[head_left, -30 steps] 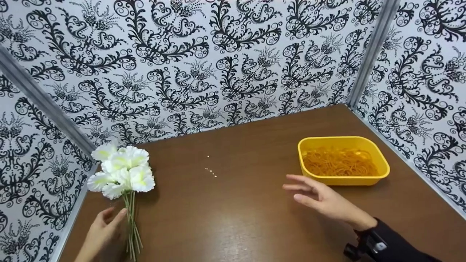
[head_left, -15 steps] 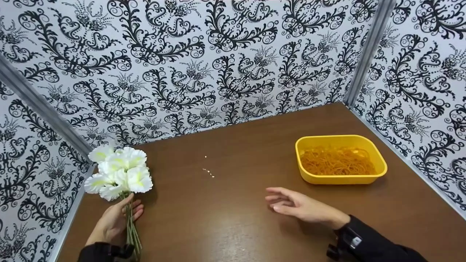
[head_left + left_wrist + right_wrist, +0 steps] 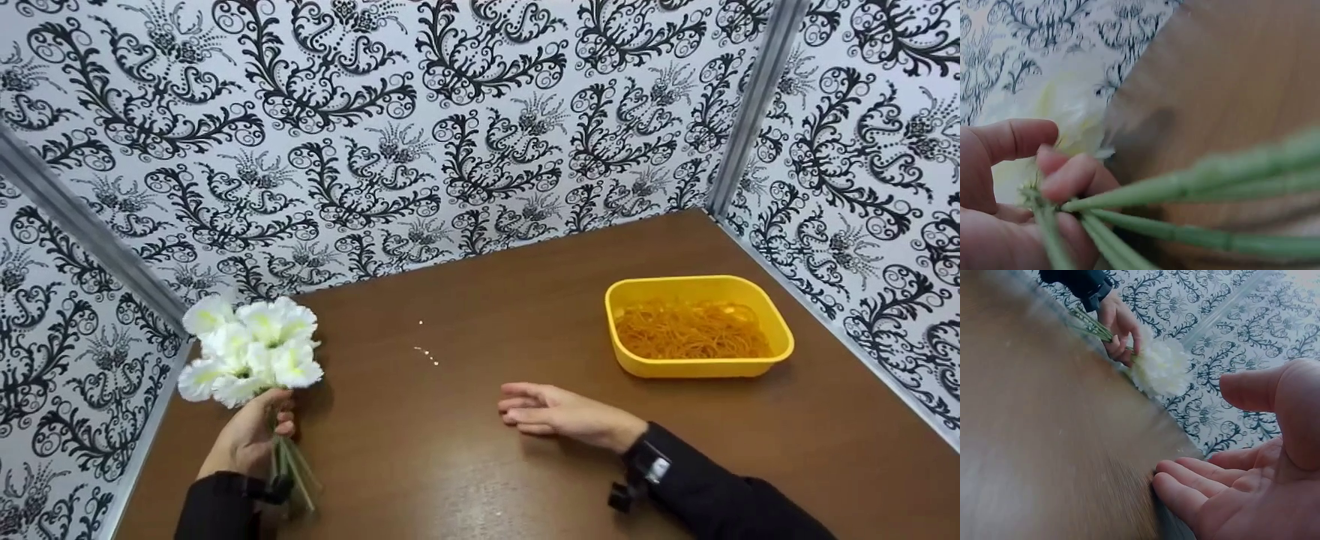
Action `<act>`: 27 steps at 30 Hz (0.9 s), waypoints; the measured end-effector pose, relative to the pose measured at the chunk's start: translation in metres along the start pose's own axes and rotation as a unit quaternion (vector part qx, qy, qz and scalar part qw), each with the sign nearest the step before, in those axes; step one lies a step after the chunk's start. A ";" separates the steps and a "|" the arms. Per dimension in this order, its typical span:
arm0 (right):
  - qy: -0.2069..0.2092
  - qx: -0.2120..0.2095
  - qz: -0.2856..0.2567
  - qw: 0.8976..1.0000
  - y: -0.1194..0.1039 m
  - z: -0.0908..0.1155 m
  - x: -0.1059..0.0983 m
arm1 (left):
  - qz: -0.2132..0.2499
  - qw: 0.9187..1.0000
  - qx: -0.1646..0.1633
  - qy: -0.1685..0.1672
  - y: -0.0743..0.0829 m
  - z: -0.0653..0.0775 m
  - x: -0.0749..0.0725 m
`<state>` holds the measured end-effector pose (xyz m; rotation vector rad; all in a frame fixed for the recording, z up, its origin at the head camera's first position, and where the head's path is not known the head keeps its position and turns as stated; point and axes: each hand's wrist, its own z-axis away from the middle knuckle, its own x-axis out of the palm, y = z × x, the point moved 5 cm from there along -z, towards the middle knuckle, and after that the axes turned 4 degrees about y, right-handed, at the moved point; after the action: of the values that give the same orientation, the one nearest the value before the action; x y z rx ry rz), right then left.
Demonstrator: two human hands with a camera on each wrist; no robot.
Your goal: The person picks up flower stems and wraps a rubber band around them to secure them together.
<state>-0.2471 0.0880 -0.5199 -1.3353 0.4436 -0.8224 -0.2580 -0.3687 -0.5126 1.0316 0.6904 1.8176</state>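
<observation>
On the left of the head view, my left hand point(image 3: 251, 435) grips a bunch of white artificial flowers point(image 3: 255, 349) by the stems, just beneath the blooms. Its fingers curl round the green stems point(image 3: 1174, 188), which fan out past the palm in the left wrist view. The petals have yellowish centres. My right hand point(image 3: 566, 414) holds nothing and hovers over the middle of the table, fingers extended and pointing left. In the right wrist view its thumb stands apart from the fingers point(image 3: 1196, 484), with the flowers beyond.
A yellow plastic tub point(image 3: 701, 367) of tangled orange-brown rubber bands point(image 3: 686, 330) stands at the right of the brown table point(image 3: 465, 300). Several tiny pale bits point(image 3: 427, 352) lie near the middle. Patterned wall panels point(image 3: 360, 135) border the back and both sides.
My left hand has moved from beside the stems to a grip round them, and the bunch has tilted slightly. My right hand has moved left, away from the yellow tub.
</observation>
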 end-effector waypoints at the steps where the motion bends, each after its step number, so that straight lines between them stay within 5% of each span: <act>1: 0.001 0.002 -0.010 1.000 0.000 -0.006 0.003 | 0.011 1.000 0.001 0.004 -0.001 0.000 0.005; 12: -0.018 -0.001 -0.046 0.999 0.001 -0.058 0.047 | 0.133 0.989 0.056 -0.028 -0.032 -0.011 0.094; 19: -0.036 0.011 -0.050 0.998 0.002 -0.063 0.062 | 0.159 0.979 0.084 -0.094 -0.054 -0.015 0.161; 27: -0.042 0.010 -0.058 0.997 0.002 -0.063 0.065 | 0.187 0.966 0.116 -0.133 -0.065 -0.018 0.209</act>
<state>-0.2486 -0.0022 -0.5243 -1.3810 0.2941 -0.8602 -0.2962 -0.1527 -0.4969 1.6183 0.5803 1.8911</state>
